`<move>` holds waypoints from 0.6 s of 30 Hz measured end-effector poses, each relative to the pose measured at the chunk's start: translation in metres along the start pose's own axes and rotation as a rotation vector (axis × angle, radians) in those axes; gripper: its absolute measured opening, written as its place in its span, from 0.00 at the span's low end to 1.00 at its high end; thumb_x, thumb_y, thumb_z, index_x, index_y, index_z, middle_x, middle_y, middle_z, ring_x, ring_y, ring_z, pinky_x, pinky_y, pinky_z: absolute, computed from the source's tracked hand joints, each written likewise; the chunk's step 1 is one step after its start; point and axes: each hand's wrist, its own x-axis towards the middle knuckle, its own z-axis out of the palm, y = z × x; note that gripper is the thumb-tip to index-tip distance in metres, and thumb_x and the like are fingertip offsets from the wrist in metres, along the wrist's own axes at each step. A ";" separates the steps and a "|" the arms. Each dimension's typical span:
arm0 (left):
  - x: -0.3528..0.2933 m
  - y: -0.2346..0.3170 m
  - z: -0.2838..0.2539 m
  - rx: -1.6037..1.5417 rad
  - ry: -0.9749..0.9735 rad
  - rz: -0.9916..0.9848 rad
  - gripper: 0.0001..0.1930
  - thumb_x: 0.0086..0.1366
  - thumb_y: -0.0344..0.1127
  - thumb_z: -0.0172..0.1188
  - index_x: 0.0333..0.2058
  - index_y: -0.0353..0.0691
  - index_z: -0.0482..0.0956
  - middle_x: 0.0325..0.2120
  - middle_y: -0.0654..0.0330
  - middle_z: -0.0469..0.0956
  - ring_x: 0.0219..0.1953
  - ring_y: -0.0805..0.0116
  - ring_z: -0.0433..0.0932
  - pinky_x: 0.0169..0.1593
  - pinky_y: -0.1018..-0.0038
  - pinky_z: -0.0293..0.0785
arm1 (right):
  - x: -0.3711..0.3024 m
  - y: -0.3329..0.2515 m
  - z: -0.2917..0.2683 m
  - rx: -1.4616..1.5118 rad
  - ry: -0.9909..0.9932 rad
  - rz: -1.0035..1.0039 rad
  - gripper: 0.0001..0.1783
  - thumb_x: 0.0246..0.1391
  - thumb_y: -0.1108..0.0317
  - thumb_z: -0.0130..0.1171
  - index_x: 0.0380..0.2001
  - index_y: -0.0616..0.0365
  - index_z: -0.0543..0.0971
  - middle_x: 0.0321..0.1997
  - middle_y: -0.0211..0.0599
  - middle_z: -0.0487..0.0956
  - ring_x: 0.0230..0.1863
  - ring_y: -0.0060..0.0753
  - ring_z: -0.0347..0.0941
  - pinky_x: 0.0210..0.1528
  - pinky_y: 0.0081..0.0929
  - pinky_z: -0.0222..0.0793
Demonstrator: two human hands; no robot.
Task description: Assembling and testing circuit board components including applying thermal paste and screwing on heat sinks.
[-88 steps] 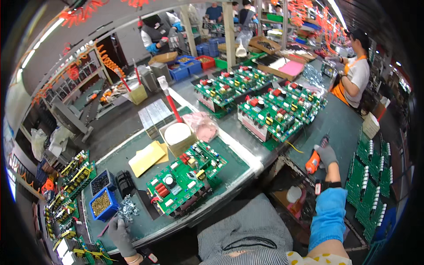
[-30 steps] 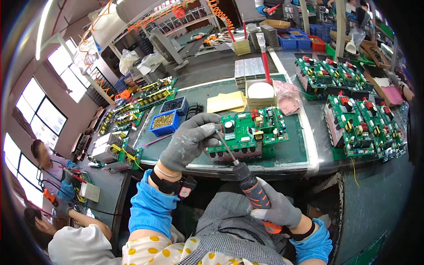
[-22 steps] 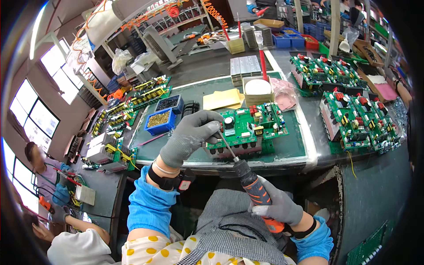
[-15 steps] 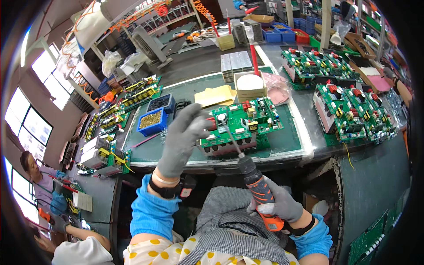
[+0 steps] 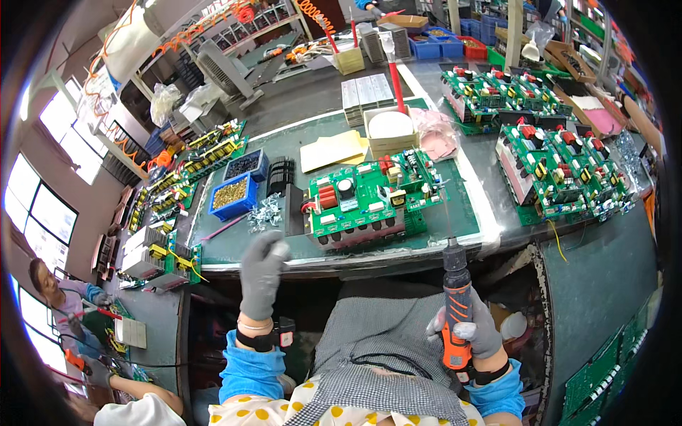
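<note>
My left hand (image 5: 261, 277), in a grey glove, hovers at the bench's front edge, below a small heap of silvery screws (image 5: 266, 213). Its fingers are curled in, and whatever they may hold is hidden. My right hand (image 5: 483, 328), also gloved, is wrapped round an orange and black electric screwdriver (image 5: 456, 312). The tool points away from me, its long thin bit (image 5: 447, 213) near the right end of a green circuit board (image 5: 366, 202). That board carries red, black and yellow parts and rests on a metal heat sink (image 5: 369, 233).
A blue bin of brass-coloured pieces (image 5: 233, 195) and a blue bin of dark pieces (image 5: 245, 165) stand left. Yellow sheets (image 5: 330, 151) and a box with a white round item (image 5: 391, 125) lie behind. Finished-looking boards (image 5: 561, 167) fill the right. A co-worker (image 5: 64, 298) sits far left.
My left hand has drawn back from the board, down and left, uncovering the screw heap. The right hand has swung the screwdriver rightward and more upright.
</note>
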 end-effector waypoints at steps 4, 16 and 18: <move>0.001 -0.022 0.028 0.078 -0.207 -0.062 0.13 0.64 0.33 0.61 0.44 0.30 0.78 0.29 0.62 0.79 0.26 0.79 0.74 0.31 0.81 0.72 | 0.002 0.002 -0.001 0.065 -0.007 -0.037 0.48 0.38 0.59 0.70 0.62 0.59 0.59 0.31 0.44 0.77 0.35 0.48 0.79 0.36 0.46 0.81; 0.000 -0.015 0.070 -0.014 -0.208 -0.131 0.13 0.66 0.32 0.59 0.44 0.29 0.78 0.29 0.59 0.81 0.30 0.75 0.79 0.32 0.81 0.76 | -0.004 0.004 0.000 0.100 0.014 0.006 0.48 0.38 0.63 0.69 0.63 0.59 0.58 0.32 0.45 0.78 0.37 0.48 0.79 0.40 0.47 0.79; -0.001 -0.008 0.071 -0.035 -0.217 -0.133 0.13 0.65 0.32 0.59 0.45 0.30 0.78 0.31 0.61 0.80 0.30 0.76 0.78 0.33 0.80 0.75 | -0.010 0.006 -0.005 0.058 -0.055 0.022 0.45 0.42 0.65 0.67 0.64 0.60 0.59 0.36 0.46 0.79 0.39 0.46 0.79 0.46 0.47 0.78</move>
